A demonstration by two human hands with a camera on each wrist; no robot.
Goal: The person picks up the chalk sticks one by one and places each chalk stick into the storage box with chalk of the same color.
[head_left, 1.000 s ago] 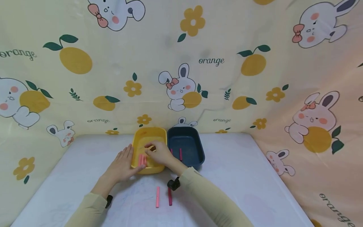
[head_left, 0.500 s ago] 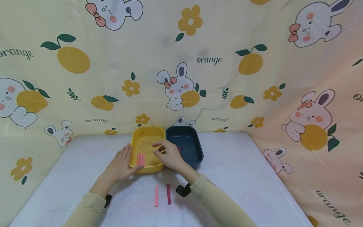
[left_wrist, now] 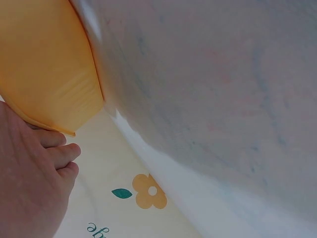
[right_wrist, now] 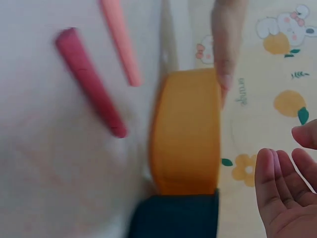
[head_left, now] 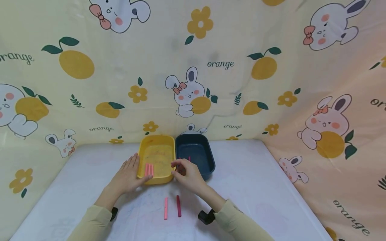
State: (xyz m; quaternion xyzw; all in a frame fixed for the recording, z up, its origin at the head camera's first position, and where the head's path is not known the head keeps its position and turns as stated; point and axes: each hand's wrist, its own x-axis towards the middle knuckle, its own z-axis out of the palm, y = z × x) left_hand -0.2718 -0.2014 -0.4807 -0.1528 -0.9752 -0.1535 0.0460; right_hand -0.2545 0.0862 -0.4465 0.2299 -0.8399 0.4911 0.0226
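My left hand (head_left: 126, 175) rests against the left side of the yellow tray (head_left: 156, 181), its fingers straight along the wall and its thumb at the near rim. Inside that tray, at the near left, lie pink sticks (head_left: 149, 169) side by side. My right hand (head_left: 189, 175) hovers over the near left corner of the navy tray (head_left: 212, 160), fingers loosely bent, nothing between them. Dark pink sticks (head_left: 189, 159) show partly in the navy tray behind that hand. On the table in front lie a pink stick (head_left: 166, 208) and a dark pink stick (head_left: 179, 206).
The two trays stand side by side at the back of the white-covered table (head_left: 247, 187). A cream cloth with rabbits and oranges (head_left: 193, 43) hangs behind and at the sides.
My right hand has drawn back rightward and nearer, from above the yellow tray to the navy tray's corner. The pink sticks in the yellow tray now show uncovered. The left hand stays put.
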